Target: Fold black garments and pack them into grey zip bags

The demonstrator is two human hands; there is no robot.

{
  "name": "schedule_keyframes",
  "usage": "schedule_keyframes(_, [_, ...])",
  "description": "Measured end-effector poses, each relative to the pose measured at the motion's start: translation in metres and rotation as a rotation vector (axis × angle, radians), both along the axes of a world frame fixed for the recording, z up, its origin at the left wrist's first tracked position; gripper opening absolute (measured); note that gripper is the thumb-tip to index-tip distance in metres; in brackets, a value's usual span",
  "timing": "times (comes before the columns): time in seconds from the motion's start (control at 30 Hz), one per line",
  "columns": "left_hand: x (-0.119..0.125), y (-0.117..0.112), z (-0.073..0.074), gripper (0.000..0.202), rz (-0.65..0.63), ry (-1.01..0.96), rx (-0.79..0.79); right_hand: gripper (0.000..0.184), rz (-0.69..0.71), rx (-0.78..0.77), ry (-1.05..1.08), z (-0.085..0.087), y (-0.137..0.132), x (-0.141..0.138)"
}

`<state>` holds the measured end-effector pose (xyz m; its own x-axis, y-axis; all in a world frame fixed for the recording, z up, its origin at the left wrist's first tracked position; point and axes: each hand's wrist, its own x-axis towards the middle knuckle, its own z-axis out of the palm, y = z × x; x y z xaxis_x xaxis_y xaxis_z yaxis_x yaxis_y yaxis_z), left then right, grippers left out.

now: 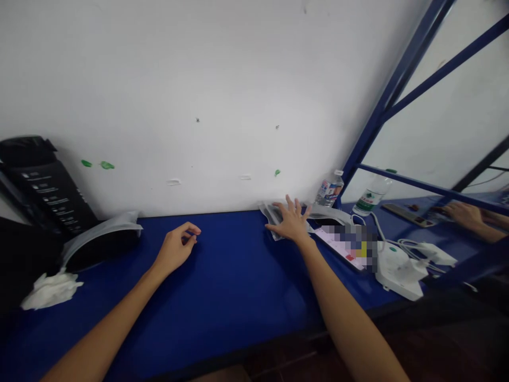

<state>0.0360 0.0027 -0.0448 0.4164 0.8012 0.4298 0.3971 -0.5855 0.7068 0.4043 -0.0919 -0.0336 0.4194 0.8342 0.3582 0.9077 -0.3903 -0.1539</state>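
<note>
Hiding a grey packet [269, 216], wide-spread fingers of the right hand [291, 223], left hand [174, 248] curled, empty.

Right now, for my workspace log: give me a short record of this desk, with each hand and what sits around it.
Left hand: loosely curled over the blue tabletop, holding nothing visible
Right hand: fingers spread on a grey plastic pouch
Beside right hand: plastic water bottle, white corded device
Far left: crumpled white tissue, black printed box
</note>
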Motion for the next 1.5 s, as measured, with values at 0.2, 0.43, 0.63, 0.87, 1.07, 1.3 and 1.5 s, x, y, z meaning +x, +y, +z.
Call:
schedule_keyframes(0.2, [0.001, -0.001, 0.001, 0.016, 0.0, -0.002, 0.015, 0.016, -0.01, 0.046, -0.067, -0.001, 0.009, -0.029])
schedule_keyframes(0.43, [0.001, -0.002, 0.002, 0.014, -0.004, 0.014, 0.122, 0.017, 0.128, 0.283, -0.112, 0.009, 0.005, -0.045])
schedule_keyframes(0.63, [0.005, -0.02, 0.014, 0.055, -0.04, 0.118, 0.385, 0.009, 0.701, 0.41, 0.015, 0.022, -0.01, -0.101])
schedule_keyframes(0.87, [0.002, -0.011, 0.004, 0.032, -0.115, 0.272, 0.252, 0.014, 1.06, 0.303, 0.171, 0.009, -0.007, -0.126])
schedule_keyframes(1.07, [-0.002, -0.005, 0.006, 0.033, 0.013, 0.235, 0.22, 0.008, 0.934, 0.353, 0.098, 0.012, -0.002, -0.102])
schedule_keyframes(1.3, [0.0, -0.009, 0.003, 0.033, 0.028, 0.256, 0.26, 0.008, 0.968, 0.36, -0.017, 0.01, -0.004, -0.109])
schedule_keyframes(1.5, [0.01, -0.019, -0.003, 0.034, -0.023, 0.264, 0.308, 0.017, 0.995, 0.4, -0.12, 0.003, -0.006, -0.14])
